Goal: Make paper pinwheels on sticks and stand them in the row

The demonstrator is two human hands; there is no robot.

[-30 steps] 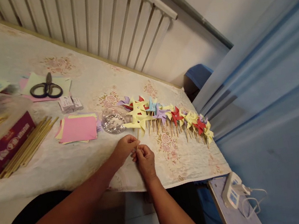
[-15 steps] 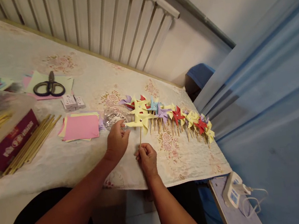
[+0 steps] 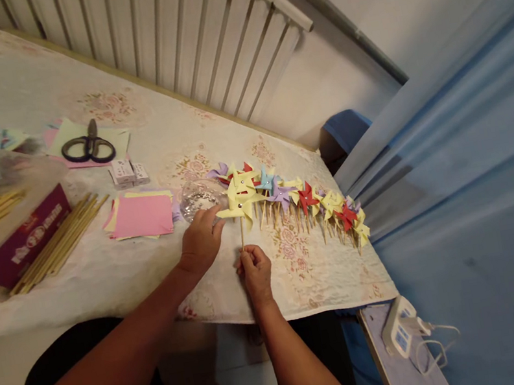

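My right hand [image 3: 254,270] pinches the lower end of a thin wooden stick that carries a yellow paper pinwheel [image 3: 238,207]. The pinwheel lies on the table at the left end of a row of coloured pinwheels [image 3: 311,204]. My left hand [image 3: 202,240] rests on the cloth with its fingers bent, the fingertips touching the left blade of the yellow pinwheel, right beside a clear plastic tub of small shiny bits [image 3: 195,197].
A stack of pink and yellow paper squares [image 3: 141,216] lies left of the tub. Bundles of wooden sticks [image 3: 58,244], a maroon box [image 3: 23,238], scissors [image 3: 88,147] and small white boxes [image 3: 128,172] lie further left. A power strip [image 3: 401,326] sits off the table's right corner.
My left hand left the stick end by my right hand and moved up to the yellow pinwheel's blade. My right hand kept its pinch on the stick.
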